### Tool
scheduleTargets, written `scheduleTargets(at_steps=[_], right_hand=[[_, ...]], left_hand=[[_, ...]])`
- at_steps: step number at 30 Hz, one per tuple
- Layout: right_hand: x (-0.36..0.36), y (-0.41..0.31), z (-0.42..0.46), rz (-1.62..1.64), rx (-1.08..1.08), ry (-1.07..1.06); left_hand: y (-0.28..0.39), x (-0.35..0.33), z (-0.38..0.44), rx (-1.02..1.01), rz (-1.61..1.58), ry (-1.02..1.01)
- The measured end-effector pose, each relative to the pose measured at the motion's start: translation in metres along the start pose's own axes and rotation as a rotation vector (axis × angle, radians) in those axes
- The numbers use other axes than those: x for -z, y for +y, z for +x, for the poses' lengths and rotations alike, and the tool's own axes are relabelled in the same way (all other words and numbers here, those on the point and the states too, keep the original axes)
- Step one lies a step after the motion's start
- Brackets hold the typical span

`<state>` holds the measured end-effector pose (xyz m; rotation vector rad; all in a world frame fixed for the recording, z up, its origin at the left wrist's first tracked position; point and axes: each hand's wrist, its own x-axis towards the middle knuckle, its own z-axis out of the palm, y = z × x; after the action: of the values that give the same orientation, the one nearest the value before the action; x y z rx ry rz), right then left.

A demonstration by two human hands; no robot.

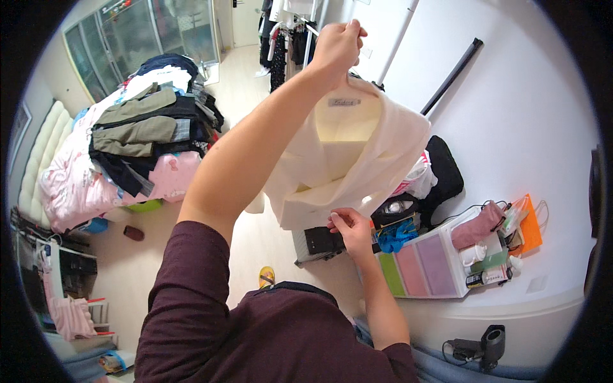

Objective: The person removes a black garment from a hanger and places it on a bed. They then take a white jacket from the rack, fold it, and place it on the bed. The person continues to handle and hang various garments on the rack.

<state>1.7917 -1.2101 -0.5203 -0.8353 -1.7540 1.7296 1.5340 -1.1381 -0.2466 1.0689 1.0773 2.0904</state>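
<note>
A white coat or jacket (pixel 354 163) hangs in front of me, its collar and inner label facing me. My left hand (pixel 339 45) is raised high and closed at the top of the garment, above its collar; it seems to grip a hanger hook, though the hanger itself is mostly hidden. My right hand (pixel 351 230) is at the lower front of the garment, thumb and fingers bent close to its edge. Whether the right fingers pinch the cloth cannot be told.
Clothes, including an olive-green garment (pixel 136 124), are piled on a bed with pink bedding (pixel 72 196). A clothes rack (pixel 310 36) stands ahead. On the right are a drawer unit (pixel 433 263), a black bag (pixel 443 167) and a hair dryer (pixel 491 342). A slipper (pixel 133 233) lies on the floor.
</note>
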Motion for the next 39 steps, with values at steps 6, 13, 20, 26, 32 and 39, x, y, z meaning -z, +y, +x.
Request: scheduleTargets(at_steps=[6,13,20,26,32,39], right_hand=[[-0.015,-0.043,0.044,-0.04,0.18,-0.014],[-0.034,-0.117,0.09,-0.158,0.286,0.003],[-0.046,-0.125,0.086,-0.196,0.292,-0.04],[-0.057,-0.059,0.053,-0.172,0.16,-0.06],[-0.07,0.074,0.021,0.208,-0.144,0.089],[-0.078,0.084,0.058,0.943,-0.016,0.037]], left_hand=[[0.066,-0.008,0.04,-0.111,-0.06,-0.129],[0.122,-0.027,0.047,-0.168,-0.011,-0.151],[0.143,-0.015,0.05,-0.195,0.009,-0.183],[0.15,0.005,0.05,-0.162,0.044,-0.155],[0.173,0.011,0.056,-0.198,0.075,-0.135],[0.198,0.011,0.066,-0.269,0.07,-0.203]])
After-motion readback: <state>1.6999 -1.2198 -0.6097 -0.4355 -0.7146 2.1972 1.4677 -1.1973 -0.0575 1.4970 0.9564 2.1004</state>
